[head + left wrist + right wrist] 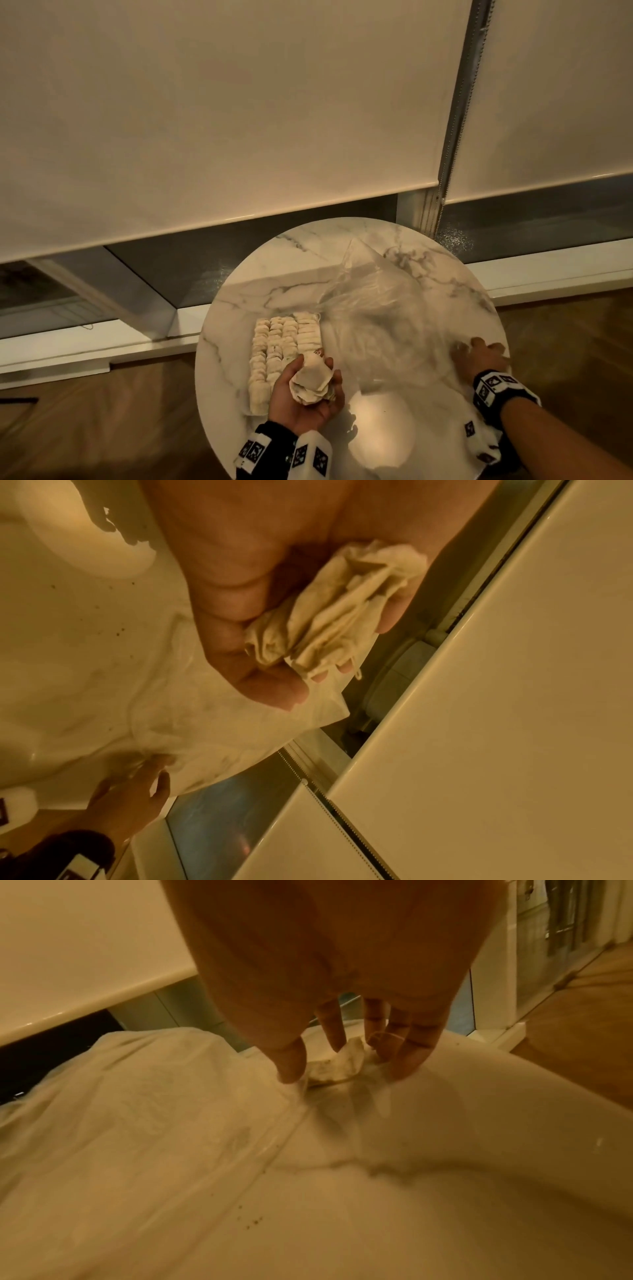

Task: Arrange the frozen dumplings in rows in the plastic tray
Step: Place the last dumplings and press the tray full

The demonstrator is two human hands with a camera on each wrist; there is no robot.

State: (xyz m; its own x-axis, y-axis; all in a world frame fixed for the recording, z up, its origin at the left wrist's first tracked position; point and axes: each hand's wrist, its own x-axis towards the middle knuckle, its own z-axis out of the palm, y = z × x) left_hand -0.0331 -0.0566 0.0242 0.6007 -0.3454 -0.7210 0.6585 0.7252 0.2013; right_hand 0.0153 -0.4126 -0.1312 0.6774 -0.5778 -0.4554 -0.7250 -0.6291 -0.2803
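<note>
On the round marble table (239, 308) a plastic tray (254, 412) holds rows of pale frozen dumplings (284, 339). Just in front of it my left hand (315, 361) lies palm up, thumb and fingers curled round a small stack of dumplings (310, 381) (329, 610). My right hand (476, 353) (346, 1072) reaches to the table's right edge, onto a clear plastic bag (370, 308) (137, 1110). Its fingers (407, 1056) are straight and spread, their tips down around one loose dumpling (330, 1066) at the bag. Whether they hold it is unclear.
The crumpled bag covers the table's middle and right side. The table's near part (376, 445) shows a bright light reflection. Roller blinds (239, 102) and a window sill stand behind the table, with wooden floor (102, 428) around it.
</note>
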